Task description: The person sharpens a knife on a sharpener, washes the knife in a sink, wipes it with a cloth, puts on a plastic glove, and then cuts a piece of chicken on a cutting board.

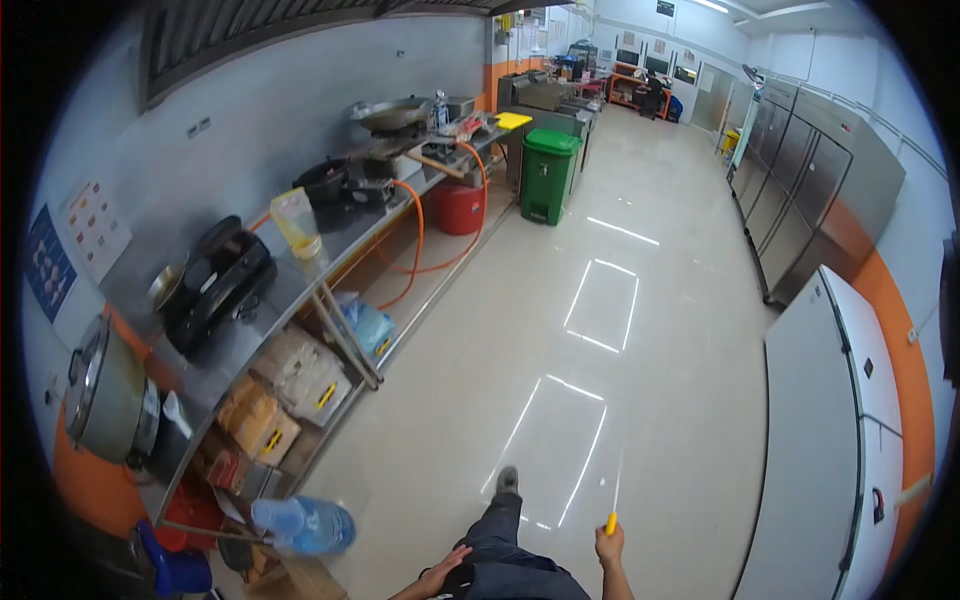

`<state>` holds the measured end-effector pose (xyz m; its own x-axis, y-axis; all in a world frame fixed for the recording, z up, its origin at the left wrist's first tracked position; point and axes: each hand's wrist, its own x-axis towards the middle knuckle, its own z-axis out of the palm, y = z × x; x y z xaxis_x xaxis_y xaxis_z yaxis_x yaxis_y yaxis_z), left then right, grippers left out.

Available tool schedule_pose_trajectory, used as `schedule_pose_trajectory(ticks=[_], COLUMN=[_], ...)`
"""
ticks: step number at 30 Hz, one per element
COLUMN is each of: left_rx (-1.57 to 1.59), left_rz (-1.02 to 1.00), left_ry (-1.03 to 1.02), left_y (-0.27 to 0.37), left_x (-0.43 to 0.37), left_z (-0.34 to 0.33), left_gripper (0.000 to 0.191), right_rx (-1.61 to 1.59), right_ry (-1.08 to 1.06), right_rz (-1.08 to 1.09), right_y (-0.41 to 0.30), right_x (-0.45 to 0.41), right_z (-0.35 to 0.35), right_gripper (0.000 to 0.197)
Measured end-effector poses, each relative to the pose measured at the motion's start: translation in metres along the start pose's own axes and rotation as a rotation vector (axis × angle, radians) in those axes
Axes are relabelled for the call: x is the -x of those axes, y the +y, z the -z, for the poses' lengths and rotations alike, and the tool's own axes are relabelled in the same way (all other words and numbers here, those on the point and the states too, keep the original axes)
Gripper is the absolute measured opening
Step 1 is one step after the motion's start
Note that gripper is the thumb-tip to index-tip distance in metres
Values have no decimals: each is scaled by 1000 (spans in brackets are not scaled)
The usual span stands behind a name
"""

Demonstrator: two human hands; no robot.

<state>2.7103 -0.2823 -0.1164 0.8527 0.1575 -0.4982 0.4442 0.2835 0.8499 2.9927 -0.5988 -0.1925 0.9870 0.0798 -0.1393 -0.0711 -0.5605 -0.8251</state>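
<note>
My right hand (pixel 609 546) is closed around the yellow handle of a long thin tool (pixel 612 523) whose narrow shaft points away over the floor; the kind of tool is not clear. At the bottom of the view, my left hand (pixel 448 571) lies against my dark clothing near the hip, fingers extended, with nothing seen in it. One shoe (pixel 508 481) shows ahead on the glossy tiled floor (pixel 555 300).
Along the left runs a steel worktable (pixel 277 296) with pans and stoves; orange hoses (pixel 420 247) hang from it. A large blue water bottle (pixel 322 526) stands lower left. A green bin (pixel 551 176) is ahead. White cabinets (pixel 810 420) and steel refrigerators (pixel 802 172) line the right.
</note>
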Motion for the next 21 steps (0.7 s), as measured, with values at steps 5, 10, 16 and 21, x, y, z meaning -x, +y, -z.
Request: schedule_pose_trajectory(ticks=[5, 10, 16, 21], left_rx=[19, 32, -72, -112], left_rz=[-35, 215, 640, 342], left_ry=[-148, -116, -242, 106], left_y=[129, 144, 248, 266], left_x=[-202, -323, -554, -739], left_z=[-3, 79, 80, 116], left_gripper=[54, 63, 67, 57], right_rx=[119, 221, 249, 215], right_ry=[222, 15, 22, -47], right_rz=[-333, -642, -705, -548], right_y=[138, 22, -51, -112], right_x=[-133, -192, -394, -623], right_z=[43, -36, -71, -95], right_gripper=[16, 13, 11, 12])
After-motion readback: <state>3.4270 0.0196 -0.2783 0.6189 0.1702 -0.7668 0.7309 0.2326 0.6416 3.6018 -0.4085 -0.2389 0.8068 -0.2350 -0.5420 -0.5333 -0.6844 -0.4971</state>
